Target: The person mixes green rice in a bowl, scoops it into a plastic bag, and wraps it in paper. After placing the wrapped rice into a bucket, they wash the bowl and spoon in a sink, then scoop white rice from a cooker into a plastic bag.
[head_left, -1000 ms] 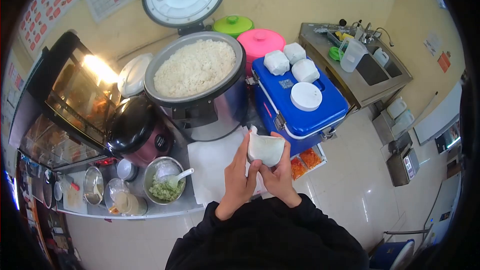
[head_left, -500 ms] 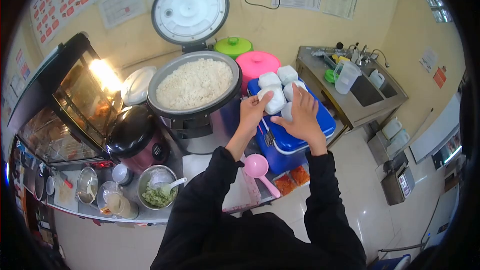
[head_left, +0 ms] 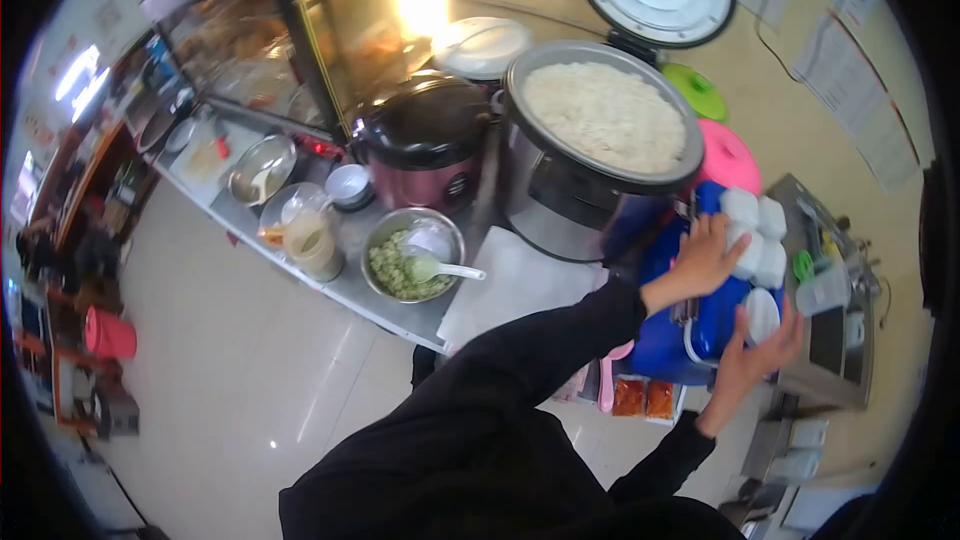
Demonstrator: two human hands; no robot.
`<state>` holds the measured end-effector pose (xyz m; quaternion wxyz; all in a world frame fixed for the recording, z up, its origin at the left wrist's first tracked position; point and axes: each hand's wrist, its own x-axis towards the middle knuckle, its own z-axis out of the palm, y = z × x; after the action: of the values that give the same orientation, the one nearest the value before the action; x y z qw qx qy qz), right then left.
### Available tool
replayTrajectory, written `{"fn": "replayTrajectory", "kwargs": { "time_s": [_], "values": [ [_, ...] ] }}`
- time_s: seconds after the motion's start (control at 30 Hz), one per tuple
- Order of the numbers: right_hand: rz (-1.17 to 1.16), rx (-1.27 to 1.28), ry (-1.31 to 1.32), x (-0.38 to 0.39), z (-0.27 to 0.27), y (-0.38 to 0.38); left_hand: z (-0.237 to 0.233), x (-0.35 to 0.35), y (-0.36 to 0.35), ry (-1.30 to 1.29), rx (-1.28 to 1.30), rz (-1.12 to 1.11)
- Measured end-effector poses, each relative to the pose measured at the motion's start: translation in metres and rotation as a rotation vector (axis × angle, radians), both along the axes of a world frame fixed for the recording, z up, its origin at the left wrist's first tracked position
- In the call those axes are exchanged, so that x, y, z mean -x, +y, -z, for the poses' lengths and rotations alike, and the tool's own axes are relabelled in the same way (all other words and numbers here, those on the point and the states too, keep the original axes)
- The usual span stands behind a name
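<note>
Several white wrapped packets (head_left: pixel 769 265) sit clustered on the blue lid of a cooler box (head_left: pixel 715 320) at the right. My left hand (head_left: pixel 695 262) is at the cluster's left side, fingers apart, with its thumb against one packet. Closer to me, my right hand (head_left: pixel 752 358) has its thumb and fingers on either side of a separate rounded white packet (head_left: pixel 762 314). Some of its fingers are blurred. Left of the cooler stands a large cooker (head_left: pixel 560 205), its lid raised, with white rice (head_left: pixel 605 115) inside.
A steel bowl (head_left: pixel 372 240) of green chopped food with a white spoon (head_left: pixel 455 271) stands on the counter. Beyond it are a dark-lidded cooker (head_left: pixel 420 130) and a lit display case (head_left: pixel 240 50). A pink ladle (head_left: pixel 606 385) lies by the cooler. A sink unit (head_left: pixel 835 340) is at the right.
The view has swung left, so the cooler and hands now appear farther right. My left hand has loosened from the packet it held. My right hand stays around the nearer packet.
</note>
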<state>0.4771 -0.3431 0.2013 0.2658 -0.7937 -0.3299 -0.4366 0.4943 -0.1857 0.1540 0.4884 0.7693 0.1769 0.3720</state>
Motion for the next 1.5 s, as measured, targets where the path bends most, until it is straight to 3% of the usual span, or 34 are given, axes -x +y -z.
{"fn": "replayTrajectory", "kwargs": {
  "time_s": [0.03,0.13,0.17,0.2,0.27,0.33,0.4,0.5,0.6,0.7,0.8,0.87,0.93,1.03,1.13,1.3,1.43,1.5],
  "values": [
    [-0.013,-0.119,-0.054,0.025,-0.007,0.014,-0.002,0.027,0.0,-0.122,-0.015,0.01],
    [-0.407,-0.398,0.278,0.069,0.034,0.039,0.002,0.14,0.038,-0.367,-0.189,0.193],
    [-0.572,-0.253,0.376,0.093,0.035,0.057,0.008,0.18,0.054,-0.334,-0.17,0.148],
    [-0.733,-0.104,0.471,0.114,0.034,0.076,0.006,0.229,0.077,-0.239,-0.243,0.111],
    [-0.88,0.209,0.544,0.136,0.076,0.121,0.017,0.307,0.129,0.284,-0.438,-0.023],
    [-0.995,0.264,0.772,0.169,0.113,0.164,0.033,0.361,0.171,0.779,-0.492,-0.006],
    [-0.981,0.486,0.797,0.193,0.146,0.203,0.085,0.379,0.202,1.087,-0.677,-0.067],
    [-0.889,0.736,0.737,0.223,0.162,0.239,0.148,0.377,0.222,0.988,-0.777,-0.1],
    [-0.783,0.837,0.543,0.231,0.176,0.251,0.155,0.376,0.228,0.936,-0.897,-0.205],
    [-0.855,0.702,0.422,0.221,0.138,0.234,0.121,0.404,0.226,0.592,-0.657,-0.4],
    [-0.789,0.756,0.531,0.208,0.091,0.215,0.097,0.45,0.205,0.394,-0.285,-0.567],
    [-0.747,0.794,0.55,0.2,0.093,0.22,0.089,0.475,0.178,0.167,0.209,-0.541],
    [-0.728,0.827,0.536,0.196,0.104,0.233,0.083,0.494,0.155,-0.191,0.9,-0.359],
    [-0.747,0.852,0.447,0.198,0.134,0.26,0.112,0.517,0.119,-0.473,1.119,-0.132],
    [-0.795,0.856,0.325,0.207,0.135,0.283,0.115,0.524,0.093,-0.52,0.926,-0.138],
    [-0.829,0.949,0.228,0.216,0.145,0.313,0.167,0.544,0.098,-0.127,0.706,-0.309],
    [-0.874,0.988,0.231,0.22,0.158,0.326,0.176,0.534,0.105,-0.071,0.919,-0.456],
    [-0.908,1.009,0.249,0.221,0.163,0.328,0.195,0.535,0.109,-0.211,1.016,-0.363]
  ]
}}
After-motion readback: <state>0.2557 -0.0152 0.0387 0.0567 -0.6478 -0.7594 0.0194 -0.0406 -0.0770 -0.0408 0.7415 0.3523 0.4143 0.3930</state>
